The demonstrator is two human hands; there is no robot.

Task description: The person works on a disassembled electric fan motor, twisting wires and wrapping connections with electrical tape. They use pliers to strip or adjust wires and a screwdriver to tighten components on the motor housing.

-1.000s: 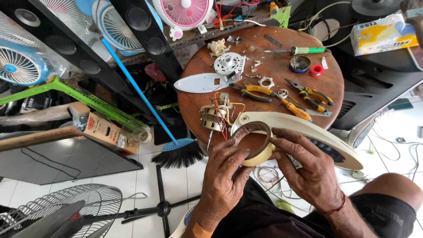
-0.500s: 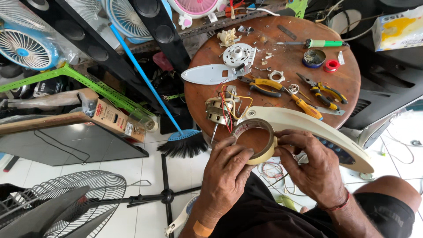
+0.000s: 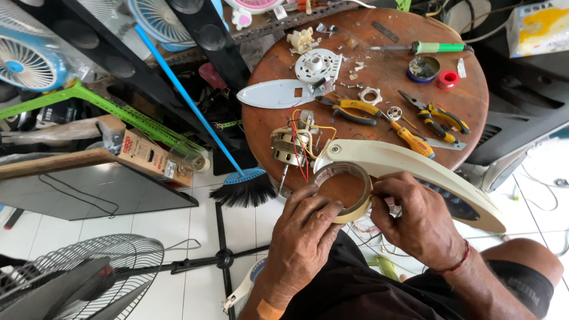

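A roll of beige tape [image 3: 349,214] is held at the near edge of a round wooden table [image 3: 379,83]. My left hand [image 3: 305,234] grips its lower left side. My right hand [image 3: 415,216] pinches its right rim, thumb on top. Just behind the roll lies a long cream plastic fan housing [image 3: 409,172]. A small fan motor [image 3: 287,148] with red, yellow and black wires sits left of it.
On the table lie yellow-handled pliers [image 3: 355,109], another pair of pliers [image 3: 438,118], a green screwdriver [image 3: 435,47], a white round part [image 3: 317,64], a grey blade-shaped cover [image 3: 275,95], a red tape roll [image 3: 448,79]. A blue broom [image 3: 237,178], a fan grille [image 3: 95,266] and fans stand left.
The view has shifted a little, so the table sits higher in frame. Both hands stay on the tape roll, with my right thumb now further over its rim.
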